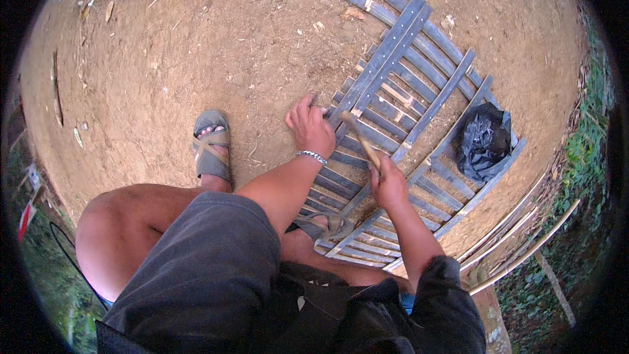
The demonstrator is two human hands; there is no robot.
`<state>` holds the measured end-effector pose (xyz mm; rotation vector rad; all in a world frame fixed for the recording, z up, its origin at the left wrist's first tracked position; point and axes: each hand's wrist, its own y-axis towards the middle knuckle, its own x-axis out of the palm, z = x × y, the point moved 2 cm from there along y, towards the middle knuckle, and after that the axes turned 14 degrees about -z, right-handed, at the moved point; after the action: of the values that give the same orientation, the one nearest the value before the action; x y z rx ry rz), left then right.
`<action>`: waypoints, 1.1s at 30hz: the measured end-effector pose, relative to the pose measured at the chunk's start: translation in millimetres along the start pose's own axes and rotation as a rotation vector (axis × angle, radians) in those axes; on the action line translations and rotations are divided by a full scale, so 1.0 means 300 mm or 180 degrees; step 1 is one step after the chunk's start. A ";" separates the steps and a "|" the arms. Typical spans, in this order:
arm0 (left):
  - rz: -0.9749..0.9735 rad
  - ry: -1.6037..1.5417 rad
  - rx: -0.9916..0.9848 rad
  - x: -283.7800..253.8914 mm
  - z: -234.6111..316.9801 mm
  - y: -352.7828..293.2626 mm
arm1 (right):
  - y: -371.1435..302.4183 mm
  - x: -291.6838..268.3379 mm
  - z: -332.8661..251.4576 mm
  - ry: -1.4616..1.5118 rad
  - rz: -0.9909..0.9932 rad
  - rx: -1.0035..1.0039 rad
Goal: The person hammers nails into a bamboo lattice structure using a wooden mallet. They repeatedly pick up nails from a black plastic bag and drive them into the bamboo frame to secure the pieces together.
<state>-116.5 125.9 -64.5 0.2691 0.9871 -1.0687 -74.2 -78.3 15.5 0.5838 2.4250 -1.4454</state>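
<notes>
My right hand [389, 182] is closed round the wooden handle of a hammer [363, 141]. The hammer's head is over the edge of a long dark double rail [383, 59], close to my left hand. Against the left side of that rail, my left hand [309, 126] has its fingers bent and drawn in near the thumb; whatever is between them is too small to make out. The rail belongs to a slatted frame [400, 101] of dark grey-blue strips lying on the ground. Light dots, like nail heads, run along the rail.
A black plastic bag [483, 141] lies open on the frame's right part. My sandalled foot [212, 147] stands on the brown soil [151, 72] to the left, the other beside the slats. Bamboo poles [524, 249] and green plants [590, 151] border the right side.
</notes>
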 end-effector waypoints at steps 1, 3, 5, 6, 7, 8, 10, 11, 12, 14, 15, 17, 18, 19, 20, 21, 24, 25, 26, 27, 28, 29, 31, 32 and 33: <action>0.0005 -0.0014 -0.0018 -0.002 0.003 0.002 | -0.019 -0.001 0.001 0.0082 0.0227 0.0058; 0.0005 -0.0018 -0.0045 -0.007 0.003 0.001 | -0.035 0.000 0.009 0.0560 0.0662 -0.0703; -0.0009 -0.0036 -0.0015 -0.005 0.013 0.005 | -0.033 0.027 0.072 0.0152 0.0480 -0.0717; -0.0025 -0.0055 0.0004 -0.006 0.014 0.001 | -0.032 0.042 0.099 -0.0047 0.0381 -0.0731; -0.0012 -0.0052 0.0008 -0.011 0.006 -0.001 | -0.002 0.040 0.053 -0.0249 0.0086 -0.0401; -0.0006 -0.0058 0.0014 -0.013 0.001 -0.006 | 0.010 0.034 0.017 -0.0457 -0.0204 -0.0058; -0.0059 -0.0054 -0.0064 -0.006 0.002 -0.011 | -0.005 0.005 -0.018 -0.0325 0.0246 -0.0372; -0.0088 -0.0048 -0.0106 -0.002 0.000 -0.012 | -0.017 -0.008 -0.033 -0.0193 0.0574 -0.0637; -0.0065 -0.0048 -0.0105 0.000 -0.003 -0.009 | -0.024 -0.016 -0.042 -0.0054 0.0900 -0.0901; -0.0058 -0.0086 -0.0058 0.005 0.007 0.000 | -0.013 0.003 0.023 -0.0139 0.1019 -0.1506; -0.0061 -0.0087 -0.0031 0.002 0.009 -0.013 | -0.020 0.019 0.059 -0.0180 0.1068 -0.1794; 0.0007 -0.0068 0.0035 -0.001 0.001 -0.013 | -0.003 0.010 0.025 -0.0540 0.0233 -0.0581; 0.0050 -0.0105 0.0024 -0.001 0.001 -0.003 | -0.002 0.002 0.002 -0.0704 -0.0185 0.0022; 0.0071 -0.0135 -0.0009 -0.003 0.000 -0.004 | -0.016 -0.006 -0.024 -0.0435 0.0015 -0.0101; 0.0089 -0.0163 -0.0040 -0.005 -0.003 -0.007 | -0.030 -0.012 -0.045 -0.0163 0.0214 -0.0220; 0.0092 -0.0125 -0.0073 -0.009 -0.007 -0.010 | -0.040 -0.011 -0.055 0.0113 0.0414 -0.0336; 0.0102 -0.0122 -0.0065 -0.008 0.008 -0.009 | -0.026 0.012 0.005 -0.0272 0.0606 -0.0773; 0.0134 -0.0129 -0.0055 -0.005 0.000 -0.009 | 0.001 0.009 0.001 -0.0643 -0.0182 0.0209; 0.0161 -0.0135 -0.0036 -0.003 -0.006 -0.008 | -0.007 -0.005 -0.010 -0.0590 -0.0118 0.0174; 0.0164 -0.0073 -0.0033 0.001 -0.010 -0.006 | -0.018 -0.018 -0.018 -0.0529 -0.0048 0.0144; 0.0150 -0.0019 -0.0021 0.006 -0.010 -0.005 | -0.029 -0.022 -0.011 -0.0462 0.0024 0.0133; 0.0144 0.0052 -0.0008 0.003 -0.010 -0.002 | -0.054 -0.031 0.010 -0.0302 0.0245 0.0115; 0.0054 0.0015 -0.0008 0.005 -0.004 -0.002 | -0.158 -0.057 0.111 0.0050 0.0717 0.0133; -0.0012 -0.0005 0.0020 0.006 0.003 -0.004 | -0.225 -0.076 0.169 0.0152 0.0766 0.0344; 0.0024 0.0061 -0.0002 0.005 0.007 0.004 | -0.285 -0.103 0.231 0.0278 0.0840 0.0530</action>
<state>-114.3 124.3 -64.9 0.2827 1.0027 -1.0607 -85.4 -182.2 62.2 0.9827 2.1995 -1.5435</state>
